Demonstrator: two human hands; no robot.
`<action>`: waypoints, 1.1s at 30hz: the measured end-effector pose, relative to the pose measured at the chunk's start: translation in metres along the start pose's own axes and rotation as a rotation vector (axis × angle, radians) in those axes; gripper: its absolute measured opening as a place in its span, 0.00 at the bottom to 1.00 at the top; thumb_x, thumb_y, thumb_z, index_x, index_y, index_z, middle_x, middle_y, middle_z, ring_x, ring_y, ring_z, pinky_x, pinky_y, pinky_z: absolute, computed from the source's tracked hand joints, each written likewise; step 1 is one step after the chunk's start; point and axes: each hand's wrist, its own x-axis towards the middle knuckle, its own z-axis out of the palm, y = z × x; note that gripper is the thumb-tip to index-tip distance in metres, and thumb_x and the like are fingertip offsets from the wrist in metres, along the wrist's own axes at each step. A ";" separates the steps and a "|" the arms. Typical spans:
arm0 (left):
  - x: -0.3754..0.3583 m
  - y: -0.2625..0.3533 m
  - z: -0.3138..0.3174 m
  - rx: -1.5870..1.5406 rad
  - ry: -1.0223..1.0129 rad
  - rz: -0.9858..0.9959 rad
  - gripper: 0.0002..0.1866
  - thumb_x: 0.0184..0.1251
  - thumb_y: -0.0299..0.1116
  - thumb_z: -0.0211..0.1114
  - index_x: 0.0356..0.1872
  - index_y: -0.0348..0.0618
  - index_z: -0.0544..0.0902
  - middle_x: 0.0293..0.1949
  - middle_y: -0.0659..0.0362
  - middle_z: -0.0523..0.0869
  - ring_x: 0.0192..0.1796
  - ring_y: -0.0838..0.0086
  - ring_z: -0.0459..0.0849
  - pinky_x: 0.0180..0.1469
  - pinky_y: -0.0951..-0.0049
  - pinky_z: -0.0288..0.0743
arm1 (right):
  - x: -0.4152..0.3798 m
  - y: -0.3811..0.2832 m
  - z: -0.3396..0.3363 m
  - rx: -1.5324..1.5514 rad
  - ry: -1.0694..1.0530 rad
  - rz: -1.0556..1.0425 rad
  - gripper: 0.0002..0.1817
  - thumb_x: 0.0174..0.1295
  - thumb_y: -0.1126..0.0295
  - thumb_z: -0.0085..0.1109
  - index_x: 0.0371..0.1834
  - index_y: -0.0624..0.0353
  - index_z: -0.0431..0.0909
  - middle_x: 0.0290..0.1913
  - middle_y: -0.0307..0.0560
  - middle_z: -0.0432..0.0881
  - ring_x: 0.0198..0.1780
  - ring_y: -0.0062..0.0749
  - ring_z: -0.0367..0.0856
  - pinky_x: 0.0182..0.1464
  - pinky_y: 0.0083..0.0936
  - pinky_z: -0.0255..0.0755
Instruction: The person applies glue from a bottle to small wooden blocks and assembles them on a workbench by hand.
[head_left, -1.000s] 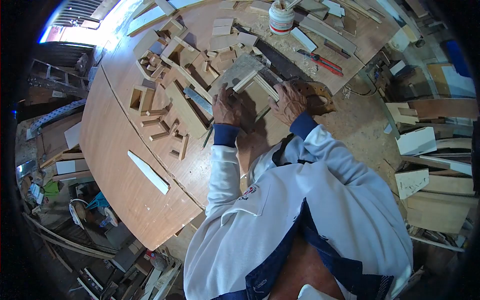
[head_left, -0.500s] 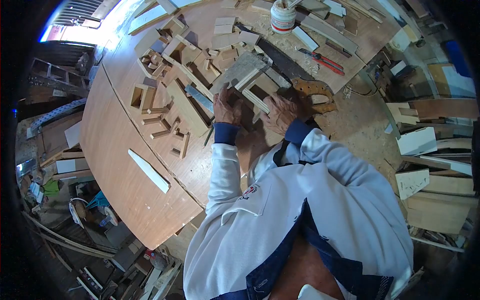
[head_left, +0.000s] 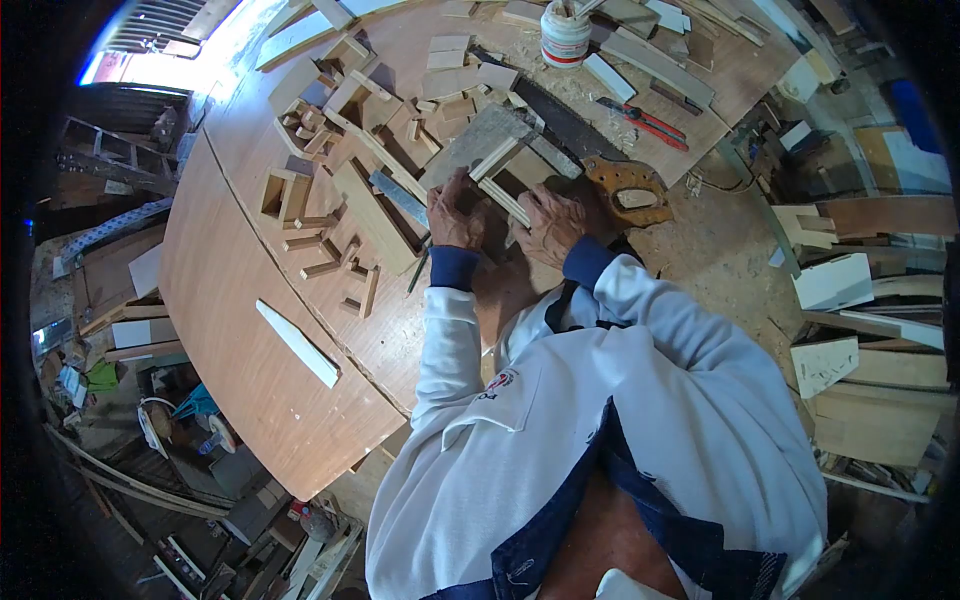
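Note:
Two pale wooden strips meet at a corner, forming a small wooden frame in front of my chest. My left hand has its fingers curled at the frame's left corner. At the near end of the lower strip, my right hand closes its fingers on the wood. Part of the frame's right side is hidden by that hand. Just beyond lies a grey, worn board. A handsaw with a wooden handle rests to the right of my right hand, its dark blade running away behind the frame.
Small wooden boxes and several cut blocks lie on the left of the workbench. A white tub stands at the far side. Red-handled pliers lie right. A pencil is near my left wrist, a white strip further left.
My right hand has shifted slightly left, and the frame has moved a little with it toward my left hand. My left hand stays almost in place.

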 end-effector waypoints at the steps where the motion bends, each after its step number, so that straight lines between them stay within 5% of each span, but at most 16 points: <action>1: 0.000 0.000 -0.001 0.014 0.003 0.021 0.30 0.42 0.24 0.68 0.55 0.42 0.75 0.39 0.54 0.82 0.44 0.60 0.74 0.52 0.65 0.70 | 0.001 -0.001 0.001 -0.003 0.002 0.003 0.15 0.51 0.62 0.58 0.35 0.58 0.68 0.39 0.53 0.71 0.39 0.48 0.75 0.37 0.44 0.70; 20: -0.001 -0.005 0.005 -0.050 0.058 0.025 0.27 0.41 0.23 0.68 0.51 0.44 0.81 0.38 0.52 0.80 0.43 0.61 0.75 0.49 0.68 0.71 | 0.007 0.003 0.005 0.058 -0.109 0.030 0.19 0.48 0.60 0.60 0.40 0.56 0.68 0.44 0.56 0.69 0.38 0.53 0.76 0.38 0.45 0.70; 26: -0.001 -0.003 0.004 -0.017 0.038 -0.020 0.28 0.40 0.25 0.69 0.51 0.43 0.80 0.37 0.51 0.78 0.42 0.60 0.75 0.48 0.67 0.72 | 0.007 0.003 -0.024 0.147 -0.077 0.108 0.14 0.53 0.59 0.58 0.30 0.59 0.73 0.35 0.57 0.77 0.36 0.55 0.77 0.38 0.39 0.72; 29: -0.002 -0.006 0.008 -0.012 0.055 -0.010 0.28 0.40 0.26 0.70 0.51 0.42 0.80 0.36 0.51 0.78 0.42 0.60 0.75 0.48 0.67 0.71 | 0.004 0.017 -0.033 0.435 -0.106 0.276 0.17 0.50 0.58 0.61 0.26 0.63 0.72 0.27 0.55 0.78 0.33 0.48 0.78 0.36 0.39 0.71; 32: -0.002 -0.007 0.009 -0.091 0.058 -0.045 0.28 0.40 0.26 0.70 0.50 0.42 0.80 0.36 0.52 0.78 0.42 0.61 0.75 0.48 0.66 0.71 | 0.004 0.041 -0.020 0.784 -0.059 0.345 0.23 0.53 0.54 0.62 0.37 0.67 0.77 0.28 0.48 0.80 0.26 0.26 0.74 0.28 0.28 0.70; 33: -0.002 -0.004 0.008 -0.068 0.048 -0.052 0.28 0.40 0.27 0.70 0.50 0.42 0.80 0.36 0.52 0.78 0.42 0.61 0.75 0.48 0.67 0.71 | 0.003 0.043 -0.023 0.784 -0.059 0.344 0.23 0.53 0.54 0.62 0.37 0.67 0.77 0.28 0.48 0.80 0.26 0.26 0.74 0.28 0.28 0.70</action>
